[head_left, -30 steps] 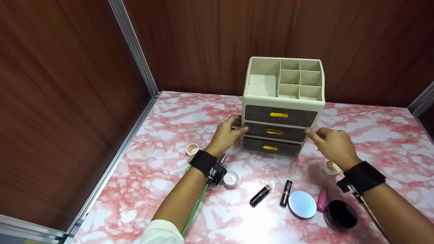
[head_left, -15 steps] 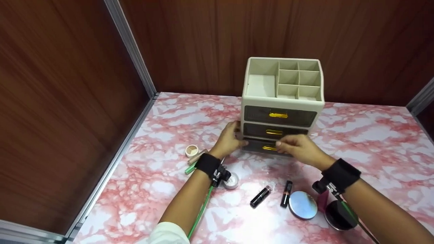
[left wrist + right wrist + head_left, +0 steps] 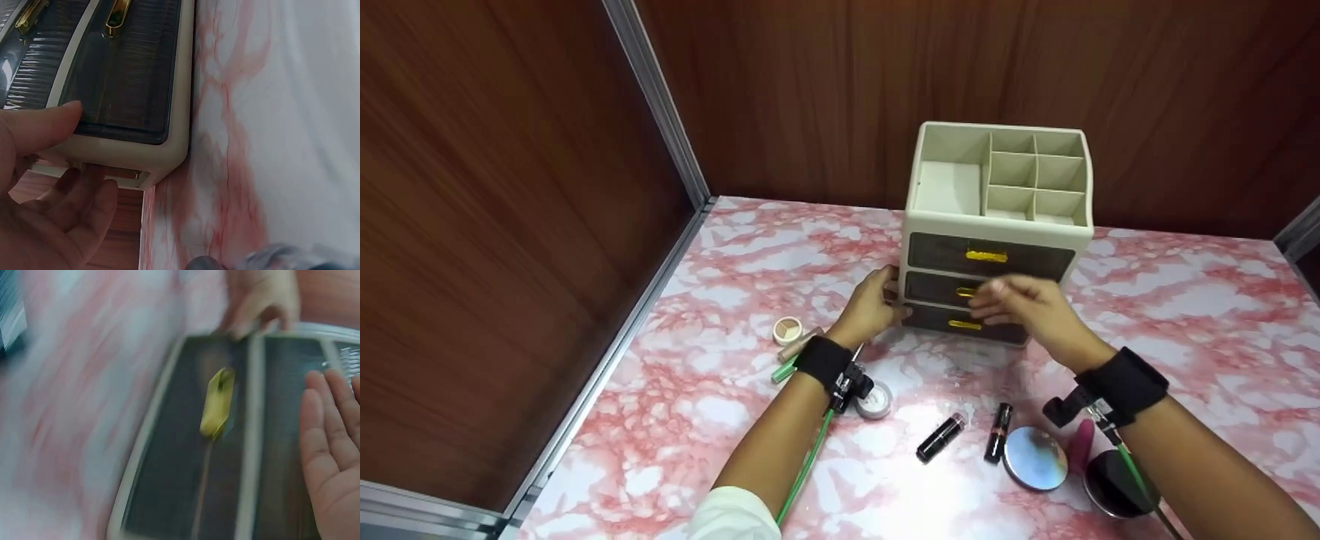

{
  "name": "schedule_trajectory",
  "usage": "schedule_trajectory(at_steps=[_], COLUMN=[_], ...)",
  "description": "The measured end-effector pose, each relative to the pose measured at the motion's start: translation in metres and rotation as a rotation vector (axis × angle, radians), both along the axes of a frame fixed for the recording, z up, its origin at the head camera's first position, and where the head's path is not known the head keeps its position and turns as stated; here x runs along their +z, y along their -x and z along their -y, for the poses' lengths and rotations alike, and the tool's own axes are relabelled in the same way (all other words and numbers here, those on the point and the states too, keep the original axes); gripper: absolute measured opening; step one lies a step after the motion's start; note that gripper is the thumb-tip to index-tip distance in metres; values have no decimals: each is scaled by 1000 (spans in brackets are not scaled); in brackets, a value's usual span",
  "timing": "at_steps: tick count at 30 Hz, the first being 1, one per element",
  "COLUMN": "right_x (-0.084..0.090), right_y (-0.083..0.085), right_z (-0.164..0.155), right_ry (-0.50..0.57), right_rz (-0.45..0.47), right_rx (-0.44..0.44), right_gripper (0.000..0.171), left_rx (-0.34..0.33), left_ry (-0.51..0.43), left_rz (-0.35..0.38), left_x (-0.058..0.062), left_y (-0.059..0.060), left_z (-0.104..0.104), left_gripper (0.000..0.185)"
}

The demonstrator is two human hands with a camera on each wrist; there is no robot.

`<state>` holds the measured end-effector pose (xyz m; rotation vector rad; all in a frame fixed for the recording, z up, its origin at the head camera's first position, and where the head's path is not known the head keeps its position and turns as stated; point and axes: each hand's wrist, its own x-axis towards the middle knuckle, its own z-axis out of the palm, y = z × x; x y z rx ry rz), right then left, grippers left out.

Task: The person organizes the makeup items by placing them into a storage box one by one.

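Observation:
A cream makeup organizer [image 3: 997, 226] with three dark drawers and gold handles stands on the marbled table. My left hand [image 3: 871, 309] grips its lower left side, thumb at the front edge near the bottom drawer [image 3: 931, 318] and fingers round the side; the left wrist view shows the thumb [image 3: 50, 121] on the front. My right hand [image 3: 1031, 309] is in front of the middle drawer [image 3: 931, 287], partly covering it. In the right wrist view its fingers [image 3: 329, 416] are straight, apart from the gold bottom handle [image 3: 218, 405], and hold nothing. All the drawers look pushed in.
Left of the organizer lie a round three-colour palette [image 3: 787, 331], a green tube [image 3: 784, 369] and a beige tube [image 3: 799, 346]. Nearer are a small jar [image 3: 874, 400], two black lipsticks [image 3: 940, 438], a silvery round compact [image 3: 1035, 458], a pink tube [image 3: 1081, 446] and a black compact [image 3: 1114, 484].
My right hand has moved from the organizer's right edge to the bottom handle, then up off it. My left hand has slid down the left side. The bottom drawer now sits flusher.

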<state>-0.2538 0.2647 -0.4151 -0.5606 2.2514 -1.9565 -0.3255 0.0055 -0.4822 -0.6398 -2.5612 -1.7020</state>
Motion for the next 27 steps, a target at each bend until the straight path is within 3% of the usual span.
schedule_trajectory(at_steps=[4, 9, 12, 19, 27], right_x=[15, 22, 21, 18, 15], right_y=[0, 1, 0, -5, -25], right_z=[10, 16, 18, 19, 21], right_ry=[250, 418, 486, 512, 468], right_rz=[107, 260, 302, 268, 243], right_rx=[-11, -60, -101, -153, -158], right_gripper=[54, 48, 43, 35, 33], left_rx=[-21, -28, -35, -58, -78], left_ry=[-27, -23, -28, -59, -64], left_rz=[7, 23, 38, 49, 37], left_x=[1, 0, -1, -3, -4], left_y=[1, 0, 0, 1, 2], left_z=[2, 3, 3, 3, 5], left_gripper=[47, 44, 44, 44, 42])
